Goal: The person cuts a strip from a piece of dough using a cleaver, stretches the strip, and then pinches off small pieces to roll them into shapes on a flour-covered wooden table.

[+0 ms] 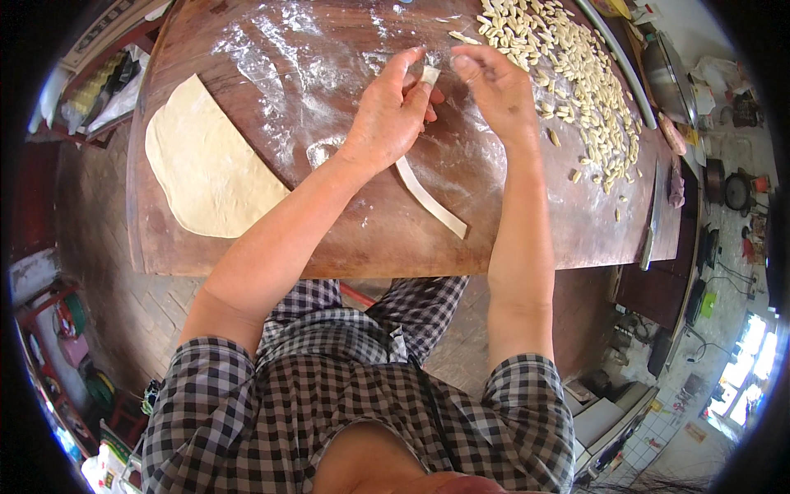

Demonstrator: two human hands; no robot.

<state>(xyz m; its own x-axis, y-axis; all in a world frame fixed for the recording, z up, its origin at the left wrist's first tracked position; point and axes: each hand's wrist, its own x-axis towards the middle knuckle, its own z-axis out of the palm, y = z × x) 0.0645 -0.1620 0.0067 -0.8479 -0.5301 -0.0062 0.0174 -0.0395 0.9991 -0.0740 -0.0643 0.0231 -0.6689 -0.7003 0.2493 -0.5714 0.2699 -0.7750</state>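
Note:
My left hand [392, 108] pinches the end of a strip of dough [432, 197] between thumb and fingers, above the floured wooden table. The strip passes beneath that hand, and its other end lies on the tabletop towards me. Just right of the pinched end is my right hand [494, 86], raised, its thumb and fingers curled close together; whether a small piece sits between them cannot be told. Many small shaped dough pieces [577, 80] lie scattered to the right. A large flat sheet of rolled dough [210, 170] rests at the left, partly behind my left forearm.
Loose flour [278, 80] dusts the wooden table [382, 247]. Near its right edge lie a knife [651, 228] and a long grey rod [623, 62]. A large metal bowl [669, 80] stands beyond the right edge. The table's front edge runs just before my lap.

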